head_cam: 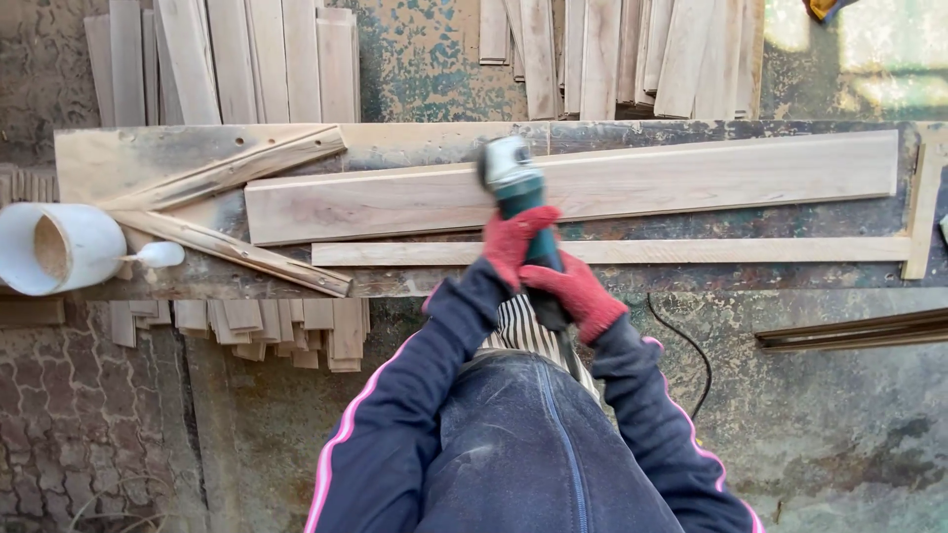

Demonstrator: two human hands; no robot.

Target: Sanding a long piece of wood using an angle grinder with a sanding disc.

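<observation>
- From the head view I look straight down on both hands, each in a red knit glove, wrapped around a green angle grinder [521,212].
- My left hand [513,242] grips the grinder's body higher up, fingers closed tight around it.
- My right hand [578,294] is clamped on the rear of the handle, just behind the left; the two hands sit close together, nearly touching.
- The grinder's pale grey head rests on or just above the wide wooden plank [592,183]; I cannot tell whether the disc actually touches the wood.
- That plank lies lengthwise across a dark, stained workbench [691,281], with its left end near the angled sticks.
- A thin wooden strip [691,251] lies parallel just in front of the plank, between it and my body.
- At the bench's right end a short upright piece [925,212] meets the strip, forming a corner.
- On the left, two rough slats [232,212] spread out in a V shape over the bench.
- A white bucket [59,247] lies on its side at the far left edge, a small white object just beside its mouth.
- A black power cord [691,355] loops down on the ground to my right.
- Stacks of cut boards [247,59] lie beyond the bench, more below its left edge.
</observation>
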